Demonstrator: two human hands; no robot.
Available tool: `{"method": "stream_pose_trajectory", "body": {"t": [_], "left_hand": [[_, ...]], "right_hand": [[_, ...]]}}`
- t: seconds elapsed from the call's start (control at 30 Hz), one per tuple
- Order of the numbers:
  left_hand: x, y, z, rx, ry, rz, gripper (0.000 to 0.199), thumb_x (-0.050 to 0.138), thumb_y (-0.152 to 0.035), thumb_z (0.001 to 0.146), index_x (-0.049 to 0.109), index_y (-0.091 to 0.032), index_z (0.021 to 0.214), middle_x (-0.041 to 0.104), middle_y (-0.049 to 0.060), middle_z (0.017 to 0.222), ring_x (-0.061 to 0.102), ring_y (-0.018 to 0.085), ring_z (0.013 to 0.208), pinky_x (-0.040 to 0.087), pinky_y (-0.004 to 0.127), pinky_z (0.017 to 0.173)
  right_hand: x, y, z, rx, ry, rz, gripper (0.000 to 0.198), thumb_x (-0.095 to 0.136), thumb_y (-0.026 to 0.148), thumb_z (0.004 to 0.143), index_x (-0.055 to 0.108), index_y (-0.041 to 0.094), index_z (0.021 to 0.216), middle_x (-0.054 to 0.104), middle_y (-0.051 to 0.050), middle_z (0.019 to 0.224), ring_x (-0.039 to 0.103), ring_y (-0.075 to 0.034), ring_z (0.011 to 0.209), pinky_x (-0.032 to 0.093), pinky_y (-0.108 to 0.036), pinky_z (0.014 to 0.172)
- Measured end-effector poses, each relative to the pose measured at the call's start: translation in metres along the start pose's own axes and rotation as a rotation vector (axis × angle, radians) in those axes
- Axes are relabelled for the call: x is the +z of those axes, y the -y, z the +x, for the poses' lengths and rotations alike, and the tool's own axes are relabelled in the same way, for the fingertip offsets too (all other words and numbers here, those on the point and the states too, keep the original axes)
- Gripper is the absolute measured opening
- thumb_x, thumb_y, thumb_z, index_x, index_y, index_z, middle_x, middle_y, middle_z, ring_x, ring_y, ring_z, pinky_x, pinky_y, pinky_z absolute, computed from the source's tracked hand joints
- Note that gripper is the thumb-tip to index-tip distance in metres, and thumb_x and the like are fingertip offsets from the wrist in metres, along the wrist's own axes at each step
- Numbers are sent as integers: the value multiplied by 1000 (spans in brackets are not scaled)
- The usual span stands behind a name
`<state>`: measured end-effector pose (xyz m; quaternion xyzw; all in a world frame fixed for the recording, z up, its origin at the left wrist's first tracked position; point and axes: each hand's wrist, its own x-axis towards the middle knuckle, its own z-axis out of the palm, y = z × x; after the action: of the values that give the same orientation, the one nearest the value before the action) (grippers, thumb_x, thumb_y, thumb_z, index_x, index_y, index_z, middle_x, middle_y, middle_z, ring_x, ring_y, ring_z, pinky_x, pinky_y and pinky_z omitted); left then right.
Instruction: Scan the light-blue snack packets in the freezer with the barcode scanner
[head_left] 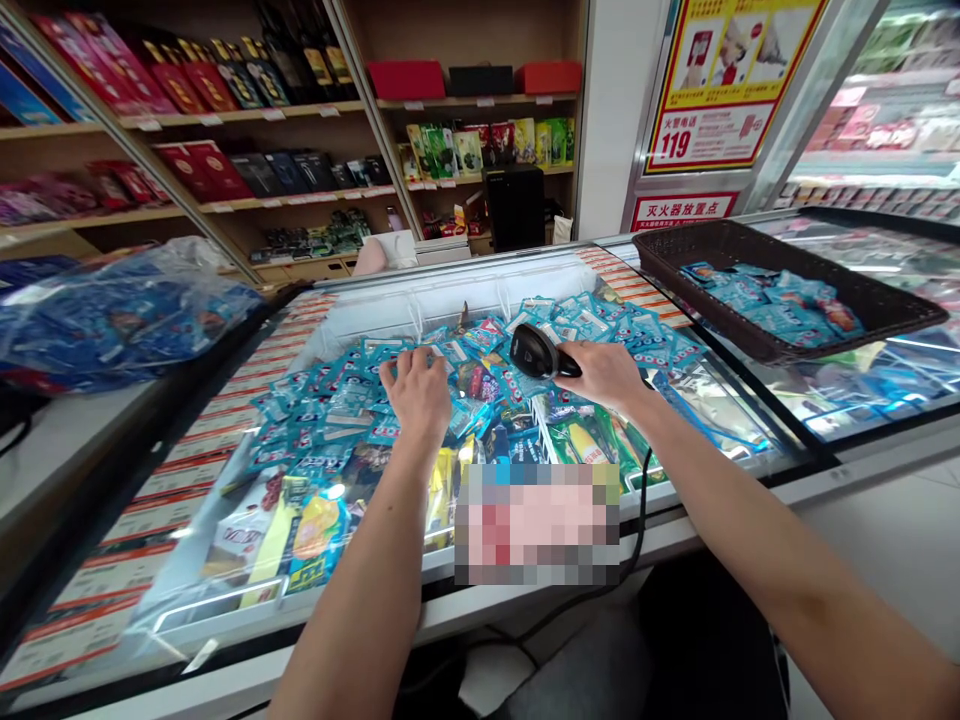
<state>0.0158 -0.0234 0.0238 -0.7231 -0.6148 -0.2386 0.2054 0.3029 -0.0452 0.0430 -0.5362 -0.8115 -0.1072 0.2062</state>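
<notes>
Wrapped around a black barcode scanner [534, 352], my right hand [596, 372] keeps it over the middle of the glass-topped freezer [442, 262], its head pointing left. The scanner's cable runs down past the front edge. My left hand [417, 385] is at the spread of small blue packets [337, 400], fingers apart and bent downward, the tips at the packets; I cannot tell whether it lifts one. The blue packets lie across the glass in a wide, overlapping layer. Through the glass, ice-cream packs [315, 540] show below.
A brown basket [795, 335] with more blue packets stands on the right. At the left, a clear plastic bag [127, 310] full of blue packs sits on a white surface. Shelves [292, 110] with boxes and bottles line the back. A blurred patch covers part of the front edge.
</notes>
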Motion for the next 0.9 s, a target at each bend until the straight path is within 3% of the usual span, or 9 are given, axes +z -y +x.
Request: {"method": "stream_pose_trajectory", "body": {"t": [0.1,0.23,0.33,0.43,0.63,0.77,0.9], "left_hand": [[-5,-3,0,18,3,9,33,38,-20,89,68,-24,104,57,10,127,45,30,120,24,53,104],[-1,-10,1,161,56,-75,38,37,-15,88,66,-28,108,61,6,121,51,25,114,27,48,104],[5,-15,1,224,101,-88,33,36,-25,92,67,-26,106,67,7,106,56,25,102,32,46,98],[5,-21,0,195,94,-39,38,35,-42,93,66,-23,104,67,9,102,57,28,99,35,46,92],[-3,-38,-1,194,95,-92,53,35,-61,89,61,-22,114,64,11,110,54,30,106,34,46,93],[1,-46,-3,254,188,-214,58,45,-67,82,58,-25,119,62,9,116,51,29,111,34,44,94],[5,-42,1,182,259,-341,61,56,-69,74,59,-25,115,60,8,120,50,30,114,33,45,95]], "right_hand": [[0,-1,0,9,-11,-5,35,58,44,82,64,21,107,71,-4,89,65,-19,75,35,-29,57],[0,-1,0,20,-5,-11,34,57,44,82,64,21,106,71,-4,87,64,-19,74,34,-29,56],[0,-1,1,19,-1,-14,34,58,44,82,64,21,106,71,-4,89,64,-19,75,34,-29,57],[0,-1,1,23,-8,-9,34,57,43,82,64,21,106,72,-4,89,64,-18,75,33,-29,57],[1,-1,0,23,-28,-18,33,56,44,82,64,20,105,72,-4,87,64,-19,73,32,-29,56],[1,-1,1,18,-21,-24,33,57,43,82,64,21,106,71,-4,88,64,-19,74,33,-29,57],[-1,-1,1,32,-6,-18,35,58,44,82,64,21,108,71,-5,87,63,-19,73,33,-29,57]]}}
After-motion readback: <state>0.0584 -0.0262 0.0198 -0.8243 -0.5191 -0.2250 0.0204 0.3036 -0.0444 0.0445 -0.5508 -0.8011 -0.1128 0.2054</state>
